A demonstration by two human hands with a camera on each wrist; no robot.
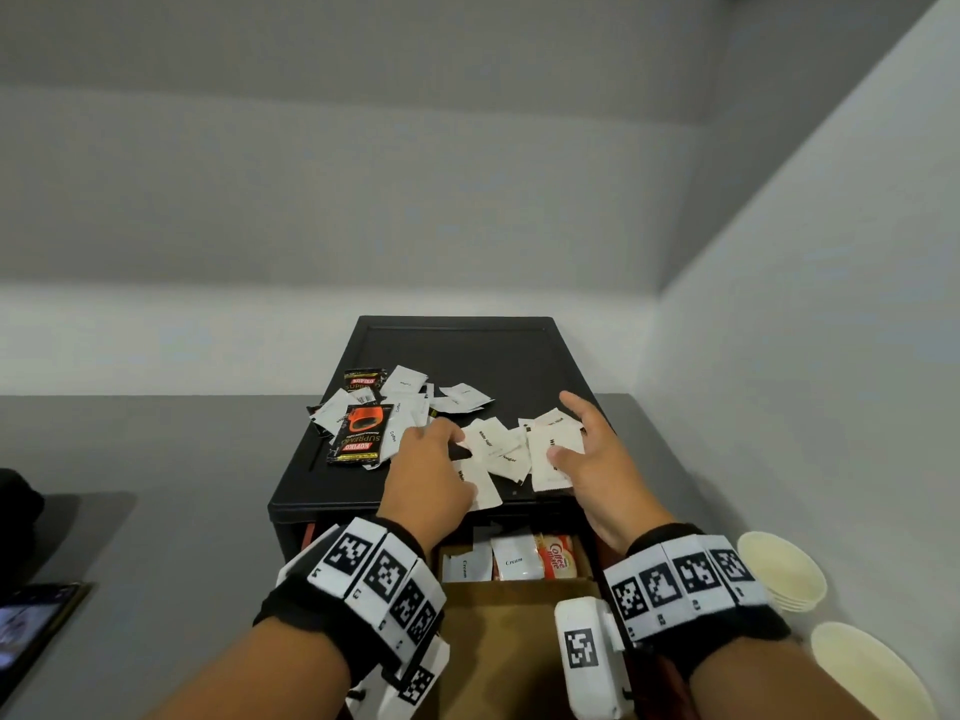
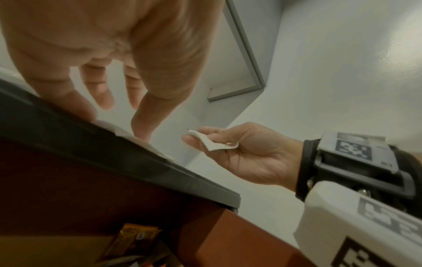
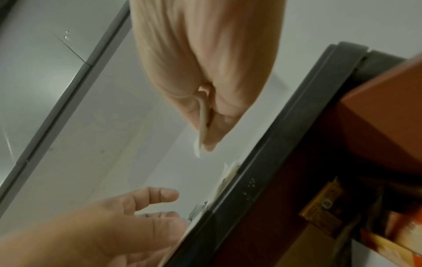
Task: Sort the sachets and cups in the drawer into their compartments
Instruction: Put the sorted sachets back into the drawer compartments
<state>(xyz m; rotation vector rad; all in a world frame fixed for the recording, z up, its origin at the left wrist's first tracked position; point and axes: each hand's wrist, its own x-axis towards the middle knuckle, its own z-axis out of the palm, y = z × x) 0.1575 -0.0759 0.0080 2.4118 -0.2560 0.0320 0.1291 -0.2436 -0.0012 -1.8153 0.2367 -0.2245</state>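
Several white sachets [image 1: 493, 444] and black Kopiko coffee sachets [image 1: 359, 433] lie scattered on top of the black drawer unit [image 1: 467, 350]. My right hand [image 1: 569, 433] pinches one white sachet [image 1: 550, 454] between thumb and fingers; the pinch also shows in the right wrist view [image 3: 203, 126] and the left wrist view [image 2: 214, 143]. My left hand [image 1: 441, 439] reaches over the pile with loosely spread fingers [image 2: 105, 97] and touches the white sachets near the front edge. The open drawer [image 1: 519, 626] below holds cream sachets [image 1: 514, 559] and a Coffee mate sachet [image 1: 559, 556].
Stacked white paper cups [image 1: 782, 571] and another cup [image 1: 867, 672] sit on the grey counter to the right of the drawer. A phone [image 1: 31, 631] lies at the left edge. Walls close in behind and on the right.
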